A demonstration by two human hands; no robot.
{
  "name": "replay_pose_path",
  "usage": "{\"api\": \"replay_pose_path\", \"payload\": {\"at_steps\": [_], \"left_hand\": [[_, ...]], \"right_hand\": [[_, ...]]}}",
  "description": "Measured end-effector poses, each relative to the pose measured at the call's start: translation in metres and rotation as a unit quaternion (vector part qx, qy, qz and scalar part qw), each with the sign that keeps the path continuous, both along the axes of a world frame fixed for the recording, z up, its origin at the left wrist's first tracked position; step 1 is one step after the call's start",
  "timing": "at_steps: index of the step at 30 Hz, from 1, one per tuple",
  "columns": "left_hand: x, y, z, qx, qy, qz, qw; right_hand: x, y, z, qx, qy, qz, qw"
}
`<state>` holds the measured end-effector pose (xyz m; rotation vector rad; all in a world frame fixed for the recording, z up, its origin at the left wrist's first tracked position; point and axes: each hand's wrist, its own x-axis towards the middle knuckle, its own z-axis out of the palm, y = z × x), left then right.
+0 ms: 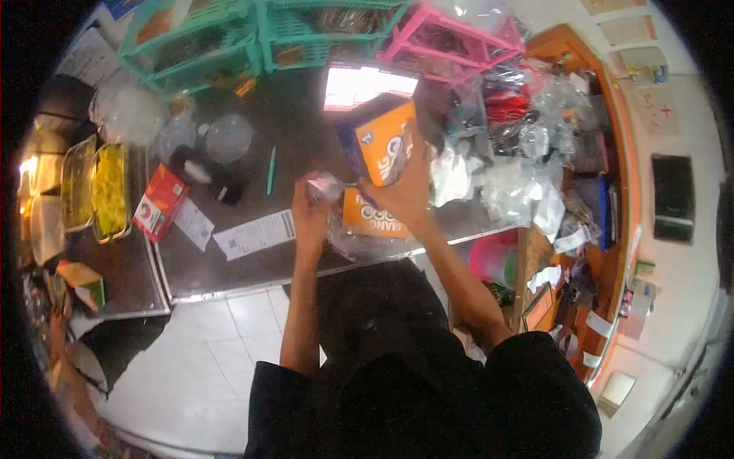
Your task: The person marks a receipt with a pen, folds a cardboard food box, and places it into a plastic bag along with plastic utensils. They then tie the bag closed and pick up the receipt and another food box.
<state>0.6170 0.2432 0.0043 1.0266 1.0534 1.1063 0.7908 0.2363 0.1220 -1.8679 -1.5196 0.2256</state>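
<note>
My right hand is wrapped round an orange and dark purple box, which is tilted above the dark table. Beneath that hand, a second orange box with white lettering lies near the table's front edge. Clear plastic is bunched in my left hand, whose fingers are closed on it, just left of the boxes. Some of the plastic hangs down beside the lower box. Behind the held box, a bright screen is partly covered by it.
Left of my hands are printed paper slips, a red box, a teal pen and clear containers. Plastic bags pile up at the right. Green baskets and a pink rack line the back.
</note>
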Motion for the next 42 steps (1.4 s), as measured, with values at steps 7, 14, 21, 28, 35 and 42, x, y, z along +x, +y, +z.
{"api": "replay_pose_path", "payload": {"at_steps": [7,14,21,28,35,42], "left_hand": [[-0.018,0.015,0.033,-0.186,-0.155,-0.006,0.97],[0.02,-0.005,0.065,-0.124,-0.031,-0.098,0.987],[0.019,-0.013,0.071,-0.154,-0.149,-0.004,0.977],[0.02,-0.04,0.037,0.014,0.129,-0.16,0.979],[0.004,-0.047,0.07,-0.056,0.056,-0.032,0.996],[0.012,-0.021,0.178,-0.016,0.026,-0.094,0.995]], "right_hand": [[0.034,-0.071,-0.069,-0.115,0.059,0.194,0.972],[0.057,-0.067,-0.021,-0.254,-0.102,0.312,0.91],[0.082,-0.072,-0.013,-0.225,-0.144,0.404,0.875],[0.059,-0.071,-0.036,-0.285,-0.138,0.32,0.893],[0.142,-0.104,0.035,-0.375,-0.28,0.427,0.774],[0.145,-0.071,0.145,-0.226,-0.289,0.496,0.787]]}}
